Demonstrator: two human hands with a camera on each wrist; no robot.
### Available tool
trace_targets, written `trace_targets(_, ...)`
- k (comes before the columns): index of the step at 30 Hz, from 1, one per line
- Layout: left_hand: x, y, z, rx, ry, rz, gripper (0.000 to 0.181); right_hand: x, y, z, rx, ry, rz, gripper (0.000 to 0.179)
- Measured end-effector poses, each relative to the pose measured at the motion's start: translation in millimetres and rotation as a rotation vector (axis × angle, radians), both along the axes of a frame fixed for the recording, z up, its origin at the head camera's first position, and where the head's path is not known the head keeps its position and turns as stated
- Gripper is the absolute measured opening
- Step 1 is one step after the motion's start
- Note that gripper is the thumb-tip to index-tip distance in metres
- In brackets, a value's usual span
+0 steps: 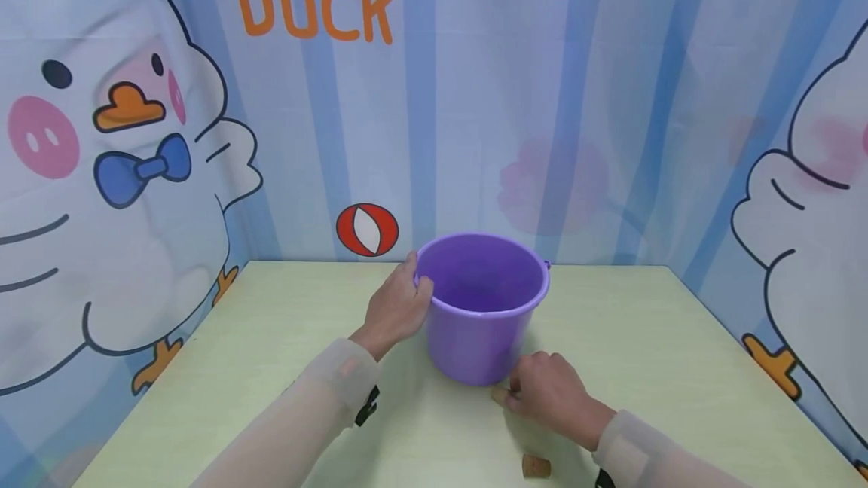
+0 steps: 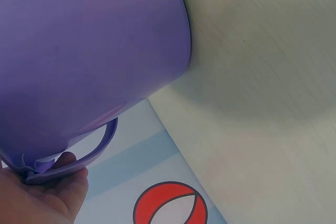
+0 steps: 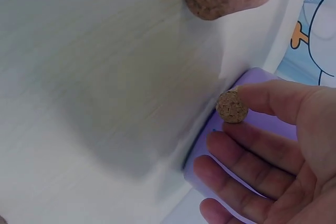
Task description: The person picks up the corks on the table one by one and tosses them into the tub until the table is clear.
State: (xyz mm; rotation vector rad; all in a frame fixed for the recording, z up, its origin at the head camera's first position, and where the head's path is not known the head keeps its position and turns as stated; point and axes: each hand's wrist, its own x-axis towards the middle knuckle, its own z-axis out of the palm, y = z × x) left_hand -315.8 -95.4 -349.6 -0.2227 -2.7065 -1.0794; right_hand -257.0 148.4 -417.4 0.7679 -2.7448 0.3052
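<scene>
A purple bucket [image 1: 478, 349] stands mouth up toward the back of the table. My left hand [image 1: 396, 303] grips its rim on the left side; in the left wrist view the fingers [image 2: 73, 187] lie against the bucket's curved handle [image 2: 100, 148]. Close by the front of the bucket's base, my right hand [image 1: 549, 394] pinches a small cork [image 3: 232, 106] between thumb and forefinger. The other fingers of that hand are spread loosely beside the bucket wall. Another cork [image 1: 536, 466] lies on the table nearer the front edge of the head view.
The pale table [image 1: 305, 398] meets a printed cloth backdrop [image 1: 468, 96] at its rear. Cloth with large cartoon ducks borders the left and right sides. A brown speck [image 3: 2, 220] shows at the lower left corner of the right wrist view.
</scene>
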Motion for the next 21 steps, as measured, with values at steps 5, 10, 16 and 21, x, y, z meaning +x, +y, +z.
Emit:
trace_targets(5,-0.5,0.1,-0.4,-0.006,0.002,0.002,0.067,2.1,2,6.8,-0.032,-0.018,0.016,0.038)
trace_targets(10,-0.6,0.5,-0.7,-0.004,-0.002,-0.002,0.067,7.5,3,15.9,-0.071,-0.022,0.011,0.017)
trace_targets(16,-0.2,0.5,-0.2,-0.002,-0.003,-0.005,0.067,13.4,6,29.0,-0.093,-0.035,-0.021,0.01)
trace_targets(21,-1.3,0.4,-0.5,-0.007,0.005,-0.003,0.067,15.9,9,40.4,-0.118,-0.058,-0.036,0.006)
